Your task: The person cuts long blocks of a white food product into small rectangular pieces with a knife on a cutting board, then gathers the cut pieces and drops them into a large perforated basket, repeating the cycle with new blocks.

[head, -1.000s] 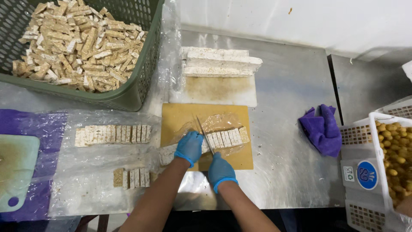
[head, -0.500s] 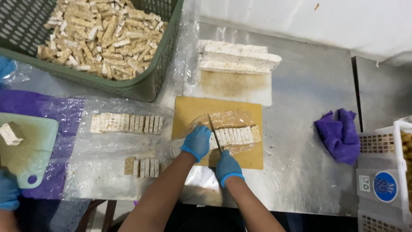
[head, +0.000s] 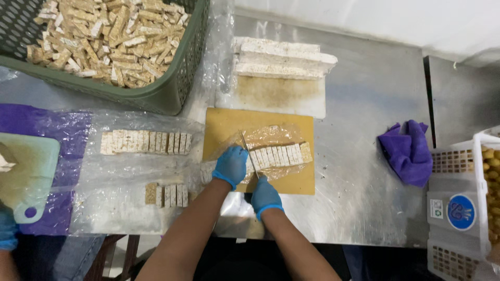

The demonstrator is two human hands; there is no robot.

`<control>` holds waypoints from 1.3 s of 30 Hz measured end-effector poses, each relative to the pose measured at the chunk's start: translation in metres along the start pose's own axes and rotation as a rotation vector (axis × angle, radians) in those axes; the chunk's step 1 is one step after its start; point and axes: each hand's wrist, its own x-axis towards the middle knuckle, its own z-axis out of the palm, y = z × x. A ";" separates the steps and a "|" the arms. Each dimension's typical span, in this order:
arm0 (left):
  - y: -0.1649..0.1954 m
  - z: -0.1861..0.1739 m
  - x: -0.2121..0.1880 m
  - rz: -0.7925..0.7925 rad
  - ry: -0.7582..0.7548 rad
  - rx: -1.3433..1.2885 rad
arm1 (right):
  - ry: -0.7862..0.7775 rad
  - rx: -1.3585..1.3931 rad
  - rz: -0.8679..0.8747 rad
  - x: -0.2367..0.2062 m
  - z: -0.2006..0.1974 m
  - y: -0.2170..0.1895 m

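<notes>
Right hand (head: 265, 196) clenched round knife (head: 249, 154) handle; blade points away, slightly left, across tempeh block (head: 278, 155). Block's long axis runs left-right on yellow board (head: 224, 125). Left hand (head: 230, 165) presses block's left end, probably gripping; plastic wrap (head: 271, 136) blurs it.

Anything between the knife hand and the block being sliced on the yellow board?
Nothing visible. The right hand holds the knife with its blade on the tempeh block; the left hand presses the uncut end beside it. Only clear plastic wrap lies around the block.
</notes>
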 end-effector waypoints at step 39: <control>-0.028 -0.020 -0.028 -0.075 -0.034 0.002 | -0.022 -0.004 -0.005 -0.007 0.018 -0.030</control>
